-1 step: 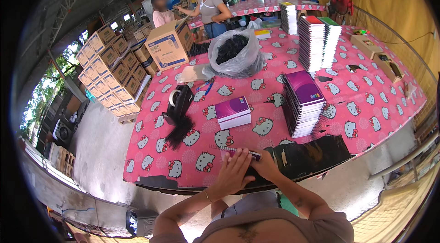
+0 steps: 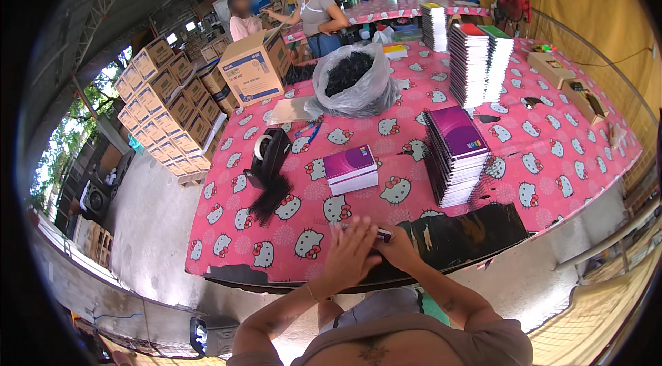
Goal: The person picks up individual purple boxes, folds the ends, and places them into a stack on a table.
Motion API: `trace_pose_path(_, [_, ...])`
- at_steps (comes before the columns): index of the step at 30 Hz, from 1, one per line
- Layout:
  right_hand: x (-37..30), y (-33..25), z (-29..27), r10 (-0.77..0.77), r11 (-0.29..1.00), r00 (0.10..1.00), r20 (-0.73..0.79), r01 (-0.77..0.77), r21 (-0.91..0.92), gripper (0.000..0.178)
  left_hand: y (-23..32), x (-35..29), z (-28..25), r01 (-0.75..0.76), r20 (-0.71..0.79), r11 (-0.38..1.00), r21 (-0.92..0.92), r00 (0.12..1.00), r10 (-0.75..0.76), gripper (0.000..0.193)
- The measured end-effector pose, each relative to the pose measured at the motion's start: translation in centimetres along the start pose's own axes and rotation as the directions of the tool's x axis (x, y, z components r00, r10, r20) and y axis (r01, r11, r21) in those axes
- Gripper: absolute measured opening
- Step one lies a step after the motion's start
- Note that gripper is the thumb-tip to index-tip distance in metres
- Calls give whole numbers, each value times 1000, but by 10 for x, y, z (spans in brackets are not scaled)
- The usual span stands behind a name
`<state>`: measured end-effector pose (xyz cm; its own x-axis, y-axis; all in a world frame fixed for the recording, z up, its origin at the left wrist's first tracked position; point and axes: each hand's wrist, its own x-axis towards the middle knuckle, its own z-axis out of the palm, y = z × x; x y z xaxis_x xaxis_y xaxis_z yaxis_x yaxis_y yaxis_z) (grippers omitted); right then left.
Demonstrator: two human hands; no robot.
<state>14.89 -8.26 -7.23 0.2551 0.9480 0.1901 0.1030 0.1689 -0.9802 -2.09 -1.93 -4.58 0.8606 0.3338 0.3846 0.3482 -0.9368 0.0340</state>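
Note:
A small purple spiral notebook [image 2: 383,235] lies at the table's near edge, mostly hidden beneath my hands. My left hand [image 2: 349,250] rests flat across it with the fingers stretched out. At its right end, my right hand [image 2: 398,249] is closed on the notebook, the fingertips partly hidden. Just beyond my hands sits a short stack of purple-covered paper blocks [image 2: 350,167], with no coil visible on them. To the right rises a tall stack of purple spiral notebooks [image 2: 456,152].
A black tape dispenser [image 2: 276,152] stands at left beside a bunch of thin black coils [image 2: 271,202]. Farther back are a plastic bag of black coils [image 2: 352,83], a carton [image 2: 254,73] and red-topped notebooks [image 2: 467,66]. Several people stand or sit beyond.
My left hand has shifted slightly up and left along the notebook, covering the coiled edge that showed before. My right hand stays nearly in place.

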Motion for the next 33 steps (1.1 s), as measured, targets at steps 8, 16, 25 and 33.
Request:
trace_pose_path(8, [8,19,-1,24,1000,1000,2,-24,-19,33,4,-1,3,-3,73,1000,-20,997,5,75])
trace_pose_path(16, [7,44,3,10,998,1000,24,-8,-65,37,4,8,9,25,89,999,29,996,-27,77])
trace_pose_path(25, [7,39,1,10,999,995,100,-6,-44,32,-23,19,10,-6,-89,987,-160,996,-8,39])
trace_pose_path(33, [-3,8,-12,-100,951,994,36,106,-291,35,-19,25,1,-58,-166,980,-189,986,26,27])
